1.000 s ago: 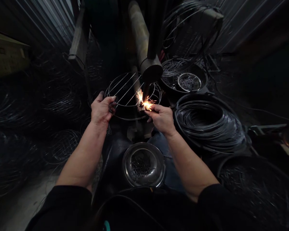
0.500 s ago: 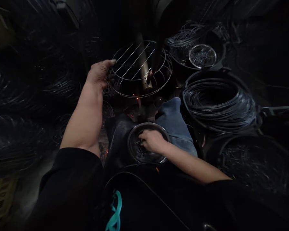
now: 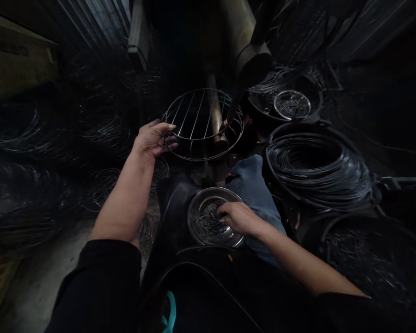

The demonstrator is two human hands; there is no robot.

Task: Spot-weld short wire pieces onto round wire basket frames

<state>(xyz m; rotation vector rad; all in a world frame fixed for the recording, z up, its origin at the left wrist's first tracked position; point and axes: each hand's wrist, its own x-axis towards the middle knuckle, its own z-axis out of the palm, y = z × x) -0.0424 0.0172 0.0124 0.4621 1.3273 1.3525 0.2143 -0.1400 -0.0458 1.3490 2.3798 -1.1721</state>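
Observation:
My left hand (image 3: 154, 138) grips the left rim of a round wire basket frame (image 3: 203, 124) that sits under the dark welding electrode arm (image 3: 244, 69). My right hand (image 3: 239, 217) reaches into a shiny metal bowl (image 3: 201, 227) on my lap, fingers curled among small wire pieces (image 3: 208, 222). What the fingers hold is too small to make out.
A large coil of black wire (image 3: 319, 164) lies to the right, with another bowl of wire pieces (image 3: 291, 104) behind it. Stacks of finished wire baskets (image 3: 100, 125) fill the left side. A dark tub (image 3: 374, 249) sits at lower right.
Sparks at the weld point have stopped. My right hand left the basket and dropped into the bowl on my lap. The left hand turned the basket slightly.

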